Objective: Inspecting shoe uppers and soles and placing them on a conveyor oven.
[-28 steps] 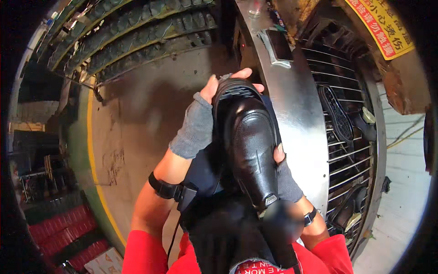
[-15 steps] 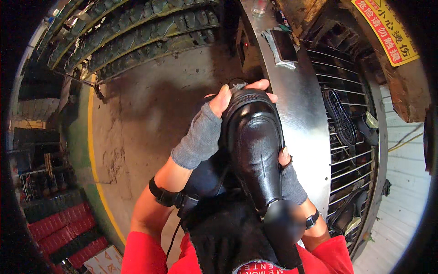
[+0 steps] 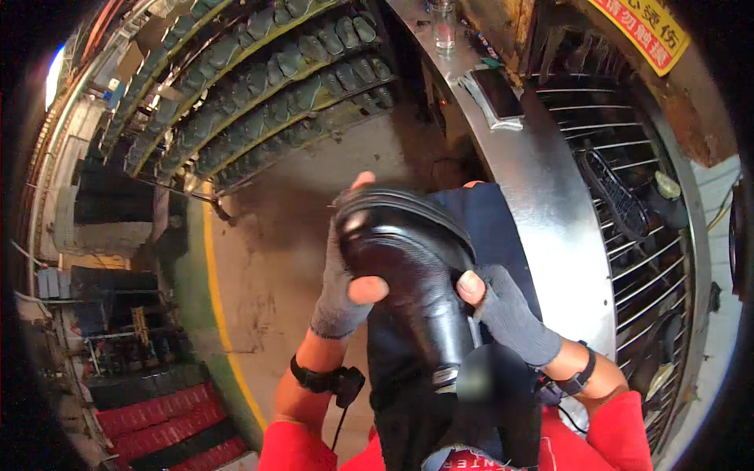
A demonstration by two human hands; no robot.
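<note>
A glossy black leather boot is held between my two gloved hands above my lap, its thick ridged sole edge turned away from me. My left hand, in a grey fingerless glove, grips the toe end from the left, thumb on the upper and fingers partly hidden behind. From the right, my right hand, gloved alike, presses its thumb against the boot's side; its other fingers are hidden. The boot's narrow end reaches down to a shiny metal piece near my lap, beside a dark rounded, blurred shape.
A metal bench runs along my right, with a phone on a cloth and a glass. Beyond it, a wire rack bears a dark sole and other shoe parts. Shelves of shoes stand far left.
The boot has swung left and tilted, its sole edge now slanting. My left hand has shifted down its side; my right thumb has moved up onto it. The whole view has shifted.
</note>
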